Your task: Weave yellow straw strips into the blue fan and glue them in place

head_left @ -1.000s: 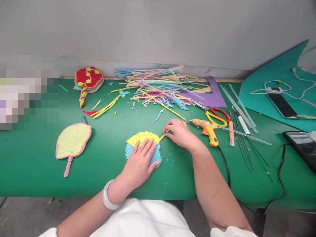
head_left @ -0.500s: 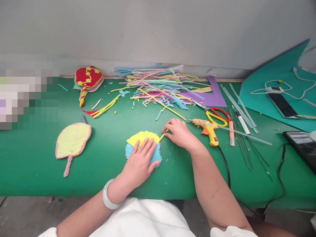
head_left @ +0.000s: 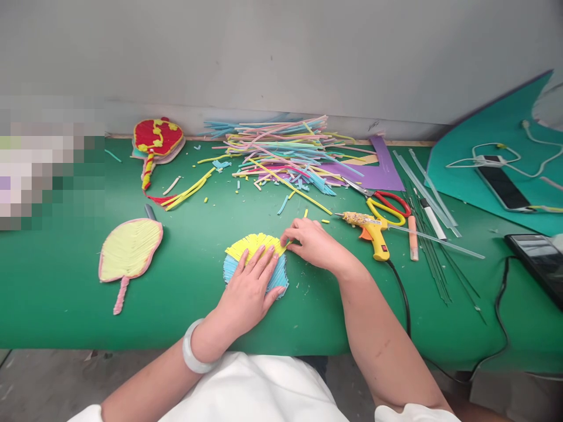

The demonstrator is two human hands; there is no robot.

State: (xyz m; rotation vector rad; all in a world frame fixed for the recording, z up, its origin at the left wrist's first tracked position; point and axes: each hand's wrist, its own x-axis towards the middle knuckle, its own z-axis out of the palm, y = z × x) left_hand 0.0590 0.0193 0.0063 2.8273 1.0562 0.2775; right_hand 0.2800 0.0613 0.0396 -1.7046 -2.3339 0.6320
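Observation:
My left hand lies flat with its fingers spread on a rounded craft piece, pressing it to the green table. Pale blue strips cover the lower half of that piece, and yellow strips fan over its top. At the piece's upper right edge, my right hand pinches a short yellow pipe cleaner between thumb and forefinger. Most of this strip is hidden by the fingers. Two small yellow bits lie just beyond the right hand.
A yellow glue gun and red-and-yellow scissors lie right of my right hand. Behind is a heap of coloured pipe cleaners. A leaf-shaped fan lies left, with a red decorated piece farther back. Phones are at right.
My right hand has moved left and slightly down, bringing the yellow pipe cleaner to the piece's edge. Two yellow bits now show beyond that hand. My left hand stays put.

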